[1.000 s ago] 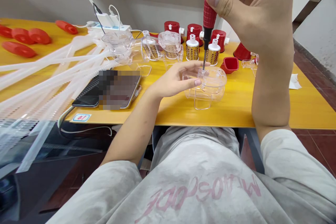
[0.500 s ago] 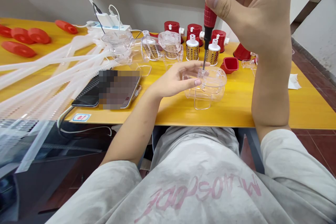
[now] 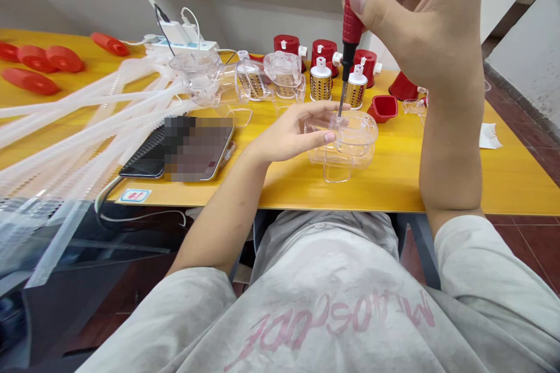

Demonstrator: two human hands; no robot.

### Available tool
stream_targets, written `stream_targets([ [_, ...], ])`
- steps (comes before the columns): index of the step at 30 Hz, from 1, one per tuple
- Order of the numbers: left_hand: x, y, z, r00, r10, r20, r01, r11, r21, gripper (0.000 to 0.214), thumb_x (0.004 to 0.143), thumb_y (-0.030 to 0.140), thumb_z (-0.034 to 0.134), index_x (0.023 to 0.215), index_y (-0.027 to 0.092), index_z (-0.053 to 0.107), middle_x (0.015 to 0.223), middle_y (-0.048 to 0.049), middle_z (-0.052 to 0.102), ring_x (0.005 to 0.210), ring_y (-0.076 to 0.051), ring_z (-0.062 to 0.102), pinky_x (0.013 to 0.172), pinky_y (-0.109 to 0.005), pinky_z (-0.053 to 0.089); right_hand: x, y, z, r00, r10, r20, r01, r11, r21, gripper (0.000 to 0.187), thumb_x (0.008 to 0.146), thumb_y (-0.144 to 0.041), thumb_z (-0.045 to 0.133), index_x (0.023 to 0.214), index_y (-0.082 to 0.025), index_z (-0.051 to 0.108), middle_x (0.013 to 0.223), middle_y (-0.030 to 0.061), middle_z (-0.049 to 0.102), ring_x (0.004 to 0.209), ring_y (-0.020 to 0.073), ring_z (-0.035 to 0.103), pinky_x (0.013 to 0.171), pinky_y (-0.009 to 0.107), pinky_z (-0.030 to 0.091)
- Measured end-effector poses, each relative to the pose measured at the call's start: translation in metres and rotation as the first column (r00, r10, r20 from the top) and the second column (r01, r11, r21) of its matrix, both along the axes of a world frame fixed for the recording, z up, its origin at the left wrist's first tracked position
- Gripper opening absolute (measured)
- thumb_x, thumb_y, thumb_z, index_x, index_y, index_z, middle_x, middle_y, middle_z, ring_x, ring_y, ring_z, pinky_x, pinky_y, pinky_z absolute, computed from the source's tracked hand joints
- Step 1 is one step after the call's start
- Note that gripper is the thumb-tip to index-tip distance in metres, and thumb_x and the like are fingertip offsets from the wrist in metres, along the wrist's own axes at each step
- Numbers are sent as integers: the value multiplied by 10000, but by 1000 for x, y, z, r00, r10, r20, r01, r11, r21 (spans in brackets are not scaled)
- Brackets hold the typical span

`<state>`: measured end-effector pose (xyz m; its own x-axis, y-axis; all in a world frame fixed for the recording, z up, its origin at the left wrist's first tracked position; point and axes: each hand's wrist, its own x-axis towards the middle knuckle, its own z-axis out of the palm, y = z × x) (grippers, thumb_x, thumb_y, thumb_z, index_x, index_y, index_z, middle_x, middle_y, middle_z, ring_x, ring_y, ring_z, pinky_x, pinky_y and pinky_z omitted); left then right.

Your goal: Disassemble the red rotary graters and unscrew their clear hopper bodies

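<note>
A red-handled screwdriver (image 3: 355, 9) is in my right hand (image 3: 420, 23), thumb on one side of the grip, other fingers partly cut off by the top edge. Its shaft slants slightly, tip down at a clear plastic housing (image 3: 359, 134) on the table. Whether a screw sits under the tip is too small to tell. My left hand (image 3: 295, 131) holds the housing from its left side, fingers behind and thumb in front. The housing has a round top and a rectangular loop at its front.
Metal grater drums (image 3: 321, 83) and red bases (image 3: 324, 53) stand behind, with a red cup (image 3: 384, 109) nearer. Two dark-screened devices (image 3: 151, 154), clear plastic strips (image 3: 83, 145), further clear housings (image 3: 284, 67) and a power strip (image 3: 205, 46) lie left. Red oval parts (image 3: 32, 80) are far left.
The screwdriver's handle has tilted slightly to the right, and the fingers of my right hand have shifted on it. My left hand and the housing have stayed in place.
</note>
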<state>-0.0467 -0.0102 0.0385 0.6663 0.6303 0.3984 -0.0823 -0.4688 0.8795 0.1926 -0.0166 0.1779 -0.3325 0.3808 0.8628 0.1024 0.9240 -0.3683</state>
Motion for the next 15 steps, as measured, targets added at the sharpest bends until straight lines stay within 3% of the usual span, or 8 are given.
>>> stream_targets([
  [3,0,0,0,1000,-5,-8,5,1000,14,809,895,665,1022,1557,245,824,1402,-174,894,1339,-386,855,1131,-473,707,0,-3,2,997,-58,56,59,998,-18,254,989,-174,724,1224,-209,813,1198,-61,853,1145,132,845,1053,247,743],
  [8,-1,0,0,1000,-8,-26,9,999,38,814,933,639,993,1615,245,790,1428,-179,885,1345,-371,852,1129,-445,706,3,-1,4,982,-131,136,114,985,126,301,1024,-283,830,1299,-159,840,1282,-40,842,1085,109,805,953,217,744],
  [15,-1,0,-1,1000,-11,-14,11,1000,9,825,888,670,1025,1565,245,820,1426,-182,886,1367,-397,841,1140,-479,699,3,6,-3,999,30,-20,-29,999,23,266,905,-237,816,1155,-218,728,1145,-42,833,1134,136,801,904,229,757],
])
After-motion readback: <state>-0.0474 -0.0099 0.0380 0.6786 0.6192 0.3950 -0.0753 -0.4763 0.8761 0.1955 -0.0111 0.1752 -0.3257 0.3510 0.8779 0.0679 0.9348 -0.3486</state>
